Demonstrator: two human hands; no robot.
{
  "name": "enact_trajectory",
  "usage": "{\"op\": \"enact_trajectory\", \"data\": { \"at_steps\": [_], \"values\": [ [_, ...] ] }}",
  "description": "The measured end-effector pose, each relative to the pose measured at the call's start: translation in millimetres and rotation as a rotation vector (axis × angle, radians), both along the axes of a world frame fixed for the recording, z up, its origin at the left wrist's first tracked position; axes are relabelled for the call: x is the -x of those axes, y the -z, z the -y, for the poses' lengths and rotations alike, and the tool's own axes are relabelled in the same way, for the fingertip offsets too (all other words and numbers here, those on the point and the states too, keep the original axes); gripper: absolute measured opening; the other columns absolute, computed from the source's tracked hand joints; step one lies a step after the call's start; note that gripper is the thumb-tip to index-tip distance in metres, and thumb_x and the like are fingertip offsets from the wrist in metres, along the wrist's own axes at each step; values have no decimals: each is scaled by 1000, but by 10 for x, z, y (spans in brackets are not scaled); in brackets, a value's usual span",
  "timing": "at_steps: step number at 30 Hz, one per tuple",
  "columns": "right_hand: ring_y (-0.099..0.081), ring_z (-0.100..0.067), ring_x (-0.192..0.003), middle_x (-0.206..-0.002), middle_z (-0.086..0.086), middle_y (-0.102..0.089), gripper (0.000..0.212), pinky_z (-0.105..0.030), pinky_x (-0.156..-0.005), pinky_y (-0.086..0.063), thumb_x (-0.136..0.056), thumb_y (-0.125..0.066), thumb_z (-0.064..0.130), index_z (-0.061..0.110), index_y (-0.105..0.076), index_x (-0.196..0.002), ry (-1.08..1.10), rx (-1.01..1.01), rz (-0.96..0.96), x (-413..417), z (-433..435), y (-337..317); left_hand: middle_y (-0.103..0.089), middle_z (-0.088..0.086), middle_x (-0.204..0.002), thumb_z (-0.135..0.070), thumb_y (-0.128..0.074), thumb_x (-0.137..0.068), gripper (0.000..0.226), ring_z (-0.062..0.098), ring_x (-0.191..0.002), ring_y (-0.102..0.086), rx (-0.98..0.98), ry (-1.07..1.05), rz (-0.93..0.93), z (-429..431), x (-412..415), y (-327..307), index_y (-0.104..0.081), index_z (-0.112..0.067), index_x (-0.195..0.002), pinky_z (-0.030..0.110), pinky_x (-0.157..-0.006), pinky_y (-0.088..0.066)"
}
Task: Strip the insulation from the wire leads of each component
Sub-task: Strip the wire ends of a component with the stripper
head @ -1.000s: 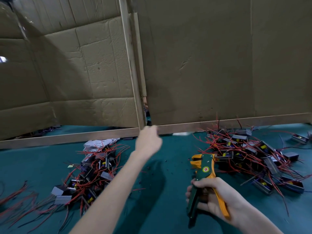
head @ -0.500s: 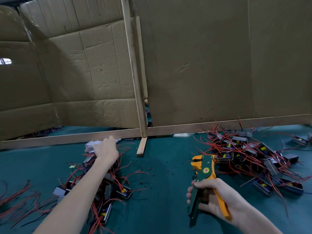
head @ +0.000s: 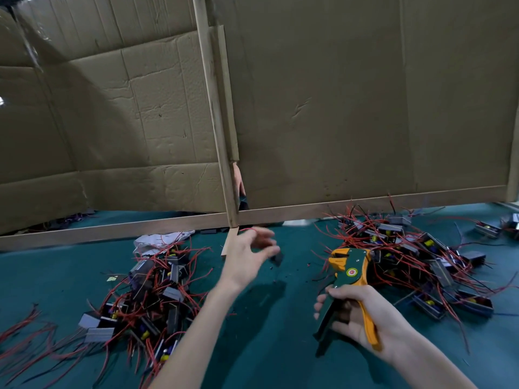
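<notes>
the right hand [head: 356, 315] is wrapped round the handles of the green and orange wire stripper [head: 349, 272], whose head points up and away from the palm; i cannot tell how far the handles are squeezed. the left hand [head: 247, 259] is raised just to the left of the tool head, blurred, fingers loosely spread. a small dark component [head: 277, 259] sits right at its fingertips and a red lead [head: 247, 229] arcs over its knuckles, but whether the fingers actually pinch either one i cannot tell.

if that hold is loose, the component could drop before its lead reaches the tool mouth. a lead fed in crooked would likely strip unevenly or lose strands. the leads in both heaps are tangled, so lifting one piece may drag its neighbours along.

the left pile [head: 157, 290] lies beyond the left forearm, the right pile [head: 407, 248] just behind the tool head. all rests on a dark green mat [head: 280, 346] speckled with black scraps [head: 309, 265]. crumpled paper [head: 160, 240] lies behind the left pile. a cardboard wall [head: 337, 108] on wooden strips [head: 216, 122] closes off the far side.
</notes>
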State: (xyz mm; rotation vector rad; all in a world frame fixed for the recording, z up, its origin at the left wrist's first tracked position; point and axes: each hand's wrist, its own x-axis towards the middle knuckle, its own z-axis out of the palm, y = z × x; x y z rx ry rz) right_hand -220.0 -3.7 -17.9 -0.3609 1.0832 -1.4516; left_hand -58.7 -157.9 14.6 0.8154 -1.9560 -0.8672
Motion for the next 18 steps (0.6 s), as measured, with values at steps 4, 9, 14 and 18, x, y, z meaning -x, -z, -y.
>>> {"op": "enact_trajectory", "data": {
  "at_steps": [4, 9, 14, 18],
  "values": [
    [-67, -34, -71, -82, -24, -66, 9, -43, -63, -60, -86, -57, -2, -5, -58, -94, -5, 7, -17, 9, -4, -5, -72, 0, -85, -7, -78, -76, 19, 8, -79, -66, -31, 47, 156, 44, -34, 183, -70, -10, -93, 13, -76, -49],
    [-69, -35, -70, -82, -25, -67, 14, -44, -61, -60, -85, -58, -2, -5, -58, -98, -2, -8, -6, -21, -3, 12, -72, 2, -74, -2, -72, -82, 13, 11, -67, -66, -198, 167, 72, 57, -76, 77, -71, -15, -84, 20, -67, -55],
    [-68, -36, -69, -84, -26, -67, 17, -43, -60, -59, -84, -58, -2, -6, -58, -101, 5, 0, 7, -28, -6, 10, -73, 2, -79, -6, -59, -92, 15, 9, -69, -65, -240, 209, 69, -12, -44, -20, -69, -17, -88, 23, -62, -55],
    [-68, -35, -71, -83, -25, -68, 17, -43, -61, -60, -84, -57, -2, -5, -58, -101, 17, 10, -1, -19, -24, -8, -70, 1, -71, -8, -51, -94, 15, 5, -53, -60, -248, 136, 398, 7, -79, -43, -65, -14, -92, 17, -50, -46]
  ]
}}
